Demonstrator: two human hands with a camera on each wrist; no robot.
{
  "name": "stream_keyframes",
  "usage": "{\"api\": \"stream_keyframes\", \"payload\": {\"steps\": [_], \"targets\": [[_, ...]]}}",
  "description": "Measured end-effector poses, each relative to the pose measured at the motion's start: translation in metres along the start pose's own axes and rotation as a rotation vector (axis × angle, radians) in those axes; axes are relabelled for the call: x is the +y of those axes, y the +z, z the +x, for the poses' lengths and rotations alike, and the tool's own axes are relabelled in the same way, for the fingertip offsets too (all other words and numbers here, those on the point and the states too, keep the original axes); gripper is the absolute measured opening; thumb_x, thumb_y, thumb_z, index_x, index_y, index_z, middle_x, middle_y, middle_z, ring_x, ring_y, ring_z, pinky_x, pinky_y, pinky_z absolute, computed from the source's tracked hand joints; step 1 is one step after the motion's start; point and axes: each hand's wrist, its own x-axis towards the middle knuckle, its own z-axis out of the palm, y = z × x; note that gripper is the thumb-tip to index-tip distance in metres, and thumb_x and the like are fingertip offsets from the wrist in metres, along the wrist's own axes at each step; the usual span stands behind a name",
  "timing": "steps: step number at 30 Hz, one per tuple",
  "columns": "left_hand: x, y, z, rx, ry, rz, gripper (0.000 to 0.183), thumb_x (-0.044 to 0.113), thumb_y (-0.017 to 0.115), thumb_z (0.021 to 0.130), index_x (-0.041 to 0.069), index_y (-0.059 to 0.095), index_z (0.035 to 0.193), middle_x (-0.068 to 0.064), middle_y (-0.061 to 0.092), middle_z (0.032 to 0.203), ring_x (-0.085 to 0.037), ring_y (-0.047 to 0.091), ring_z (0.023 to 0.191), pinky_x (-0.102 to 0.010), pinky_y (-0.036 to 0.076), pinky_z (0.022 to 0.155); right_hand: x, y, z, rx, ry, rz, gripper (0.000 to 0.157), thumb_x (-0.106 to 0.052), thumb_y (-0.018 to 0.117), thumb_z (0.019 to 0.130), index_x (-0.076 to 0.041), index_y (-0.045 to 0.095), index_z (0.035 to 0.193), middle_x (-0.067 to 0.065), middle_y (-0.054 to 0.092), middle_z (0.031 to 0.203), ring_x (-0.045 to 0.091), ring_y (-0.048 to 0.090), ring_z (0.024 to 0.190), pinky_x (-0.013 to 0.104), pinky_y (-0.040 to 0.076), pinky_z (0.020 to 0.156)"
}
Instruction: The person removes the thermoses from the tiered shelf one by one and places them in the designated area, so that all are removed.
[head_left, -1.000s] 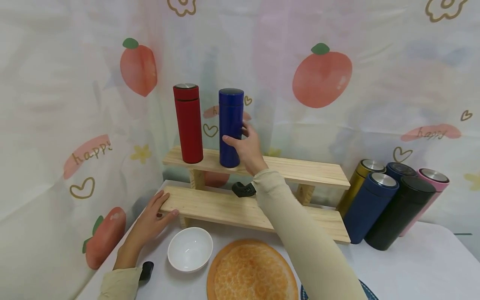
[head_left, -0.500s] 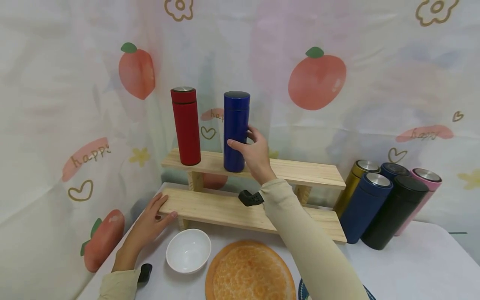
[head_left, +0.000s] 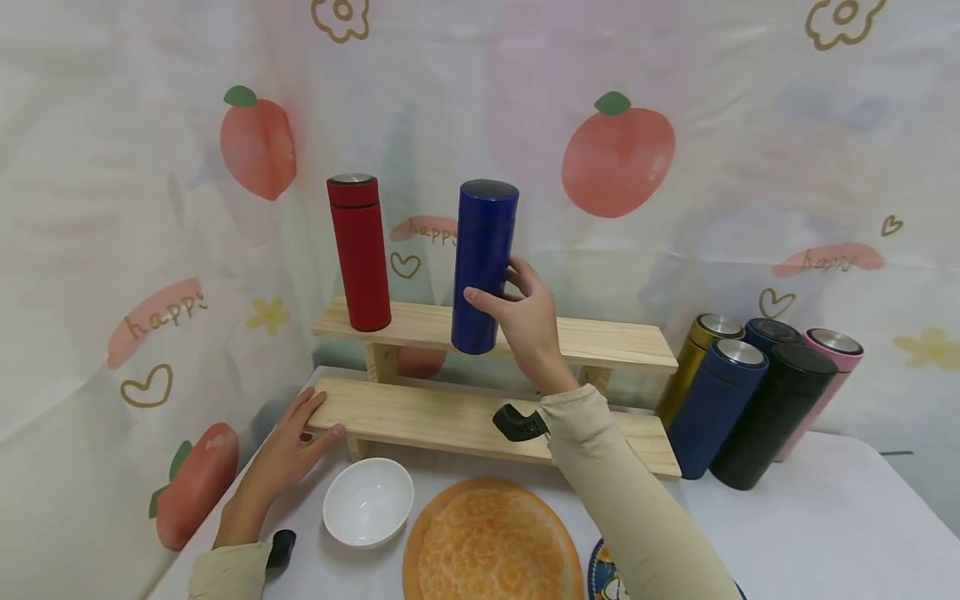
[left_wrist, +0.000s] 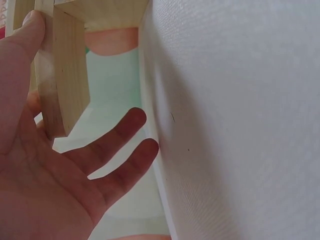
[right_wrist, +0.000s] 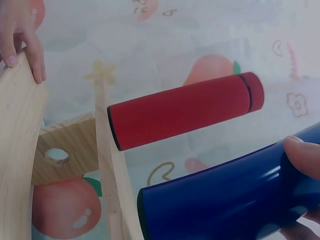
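Note:
My right hand (head_left: 528, 321) holds a glossy blue thermos bottle (head_left: 483, 262) by its lower half, thumb in front and fingers behind. The bottle leans slightly, its base overlapping the upper board's front edge in the head view. In the right wrist view, the blue bottle (right_wrist: 225, 195) lies nearer the camera than the red bottle (right_wrist: 185, 112). That red thermos (head_left: 358, 254) stands upright on the left of the two-tier wooden shelf (head_left: 427, 412). My left hand (head_left: 281, 454) grips the lower board's left end; its thumb (left_wrist: 30, 32) presses the wood, and two fingers extend past it.
Right of the shelf, several bottles stand together: gold (head_left: 693, 358), navy (head_left: 716, 408), black (head_left: 776, 417) and pink (head_left: 821, 383) among them. A white bowl (head_left: 369, 502), a round bread-patterned mat (head_left: 491, 542) and a partly hidden blue patterned item (head_left: 602, 575) lie in front.
My right hand has brought the blue bottle off its place on the upper board, rightward and toward me, tilting it slightly. The left hand keeps its place on the shelf. The head view has shifted a little.

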Motion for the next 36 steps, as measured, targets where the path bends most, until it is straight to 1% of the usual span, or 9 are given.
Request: {"api": "stream_keyframes", "payload": {"steps": [4,8,13,17,23,30,36], "targets": [[0.002,0.0,0.0,-0.009,-0.007,-0.005,0.09,0.054,0.067,0.104,0.0,0.03,0.166,-0.026,0.015,0.175,-0.051,0.043,0.146,-0.061,0.045,0.114,-0.005,-0.008,-0.012,0.0,-0.002,-0.012,0.075,-0.017,0.086,0.092,-0.013,0.052,0.159,0.011,0.061,0.148,0.036,0.066,0.122,0.057,0.053,0.105],[0.004,0.001,0.0,-0.025,-0.021,-0.009,0.093,0.057,0.066,0.103,0.001,0.029,0.167,-0.025,0.013,0.175,-0.05,0.043,0.145,-0.06,0.045,0.114,-0.008,-0.016,-0.025,0.003,-0.002,-0.015,0.075,-0.016,0.085,0.092,-0.013,0.052,0.159,0.011,0.062,0.147,0.036,0.066,0.12,0.057,0.054,0.104],[0.006,0.002,0.0,-0.029,-0.02,-0.008,0.093,0.058,0.066,0.103,0.002,0.028,0.167,-0.025,0.012,0.175,-0.051,0.044,0.145,-0.061,0.045,0.113,-0.01,-0.027,-0.038,0.002,0.002,-0.029,0.073,-0.014,0.085,0.091,-0.013,0.054,0.157,0.01,0.063,0.147,0.036,0.067,0.119,0.058,0.056,0.101],[0.006,0.001,-0.001,-0.038,-0.021,-0.008,0.095,0.059,0.065,0.103,0.002,0.027,0.168,-0.026,0.012,0.175,-0.052,0.04,0.147,-0.063,0.043,0.114,-0.009,-0.036,-0.049,0.011,0.031,-0.04,0.074,-0.012,0.085,0.091,-0.012,0.053,0.158,0.01,0.062,0.148,0.037,0.067,0.121,0.058,0.055,0.103],[0.004,-0.002,0.001,-0.038,-0.01,-0.006,0.097,0.061,0.064,0.103,0.002,0.025,0.168,-0.026,0.011,0.175,-0.055,0.032,0.15,-0.069,0.038,0.115,-0.008,-0.046,-0.064,0.031,0.073,-0.016,0.076,-0.009,0.085,0.09,-0.013,0.052,0.158,0.01,0.061,0.149,0.036,0.066,0.124,0.058,0.054,0.104],[0.002,-0.005,0.001,-0.039,0.012,-0.002,0.094,0.058,0.064,0.104,-0.001,0.025,0.167,-0.028,0.012,0.174,-0.056,0.034,0.148,-0.071,0.04,0.113,-0.003,-0.058,-0.079,0.039,0.103,-0.022,0.076,-0.006,0.083,0.091,-0.011,0.051,0.159,0.012,0.06,0.149,0.037,0.065,0.125,0.057,0.054,0.105],[0.002,-0.003,-0.001,-0.041,0.02,0.006,0.092,0.054,0.065,0.105,-0.004,0.026,0.166,-0.031,0.013,0.172,-0.06,0.025,0.15,-0.074,0.035,0.113,0.0,-0.071,-0.091,0.048,0.13,-0.053,0.076,-0.008,0.082,0.093,-0.01,0.049,0.161,0.013,0.058,0.153,0.037,0.064,0.129,0.057,0.052,0.107]]}}
